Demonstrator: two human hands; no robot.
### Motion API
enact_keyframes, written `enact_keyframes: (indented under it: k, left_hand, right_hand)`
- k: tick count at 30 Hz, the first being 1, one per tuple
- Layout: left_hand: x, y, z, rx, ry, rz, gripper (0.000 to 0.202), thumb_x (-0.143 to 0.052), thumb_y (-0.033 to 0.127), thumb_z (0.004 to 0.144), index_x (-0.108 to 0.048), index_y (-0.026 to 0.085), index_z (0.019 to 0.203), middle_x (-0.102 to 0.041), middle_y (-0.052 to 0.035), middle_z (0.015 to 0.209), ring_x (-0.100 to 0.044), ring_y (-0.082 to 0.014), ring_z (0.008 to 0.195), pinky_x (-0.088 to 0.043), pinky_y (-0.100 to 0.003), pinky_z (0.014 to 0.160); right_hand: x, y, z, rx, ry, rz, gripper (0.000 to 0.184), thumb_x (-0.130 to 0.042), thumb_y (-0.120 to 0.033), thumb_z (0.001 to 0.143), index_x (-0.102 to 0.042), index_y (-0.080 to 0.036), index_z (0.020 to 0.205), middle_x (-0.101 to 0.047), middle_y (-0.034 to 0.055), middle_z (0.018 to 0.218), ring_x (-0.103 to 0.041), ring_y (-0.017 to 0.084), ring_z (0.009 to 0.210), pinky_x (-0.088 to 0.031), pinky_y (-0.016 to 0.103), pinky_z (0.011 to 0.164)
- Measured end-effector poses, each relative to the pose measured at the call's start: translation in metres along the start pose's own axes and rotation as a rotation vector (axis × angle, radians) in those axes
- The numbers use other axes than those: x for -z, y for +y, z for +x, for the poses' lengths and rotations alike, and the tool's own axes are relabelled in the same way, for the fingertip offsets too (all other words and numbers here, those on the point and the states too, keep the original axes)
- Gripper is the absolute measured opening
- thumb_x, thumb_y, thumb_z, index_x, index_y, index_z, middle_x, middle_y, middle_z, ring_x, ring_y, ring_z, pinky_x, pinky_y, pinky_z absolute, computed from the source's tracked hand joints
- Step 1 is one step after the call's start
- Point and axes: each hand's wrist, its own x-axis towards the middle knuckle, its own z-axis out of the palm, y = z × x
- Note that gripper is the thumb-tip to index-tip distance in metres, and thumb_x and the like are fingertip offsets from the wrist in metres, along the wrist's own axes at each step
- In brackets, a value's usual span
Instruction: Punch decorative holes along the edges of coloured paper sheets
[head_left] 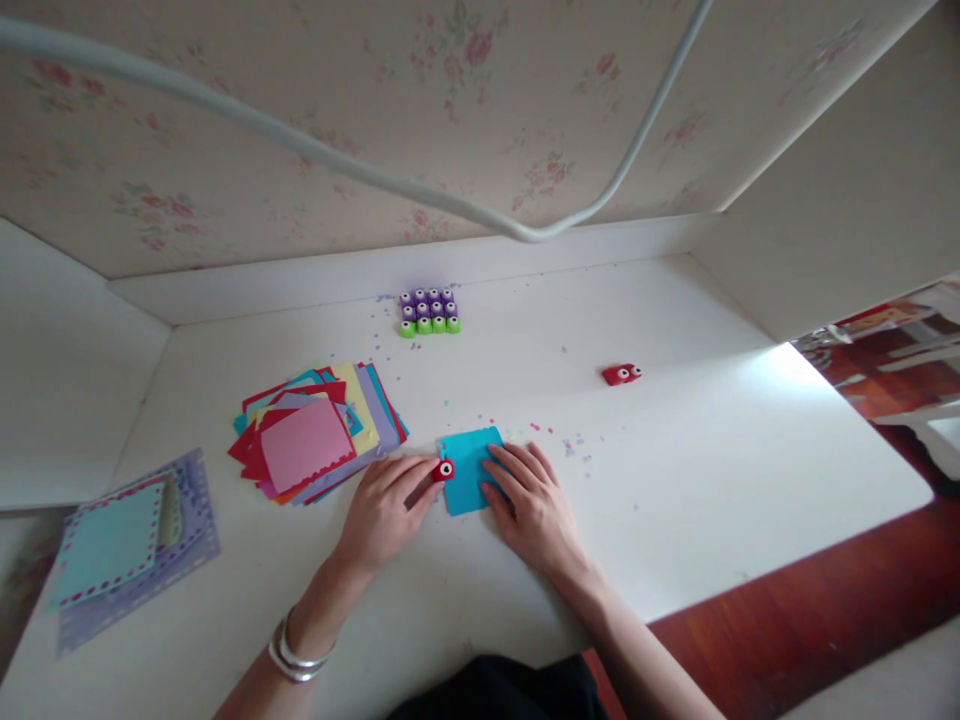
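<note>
A small blue paper square (469,462) lies on the white table (675,480) in front of me. My left hand (386,508) is closed on a small red paper punch (443,470) set on the sheet's left edge. My right hand (529,500) lies flat with its fingers spread on the sheet's right side, pinning it down. Tiny paper bits are scattered just beyond the sheet.
A fanned pile of coloured paper sheets (319,435) lies left of my hands. Punched sheets (120,545) sit at the table's near left corner. A block of purple and green punches (429,311) stands at the back; another red punch (621,374) lies to the right. A white cable (360,170) hangs overhead.
</note>
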Motion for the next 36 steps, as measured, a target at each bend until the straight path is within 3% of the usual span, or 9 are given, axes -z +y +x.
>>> enact_keyframes:
  k: [36]
  left_hand:
    - [-0.004,-0.0038,-0.0007,0.006,0.02,-0.003,0.026,-0.061,0.028,0.088,-0.063,0.025,0.114,-0.069,-0.005,0.107,-0.064,-0.0202,0.097,-0.051,-0.037,0.088]
  right_hand:
    - [-0.0013,0.0017,0.0012,-0.016,0.002,0.02,0.029,-0.052,-0.027,0.092,-0.065,-0.023,0.117,-0.061,0.0053,0.129,-0.052,0.025,0.121,-0.034,0.05,0.11]
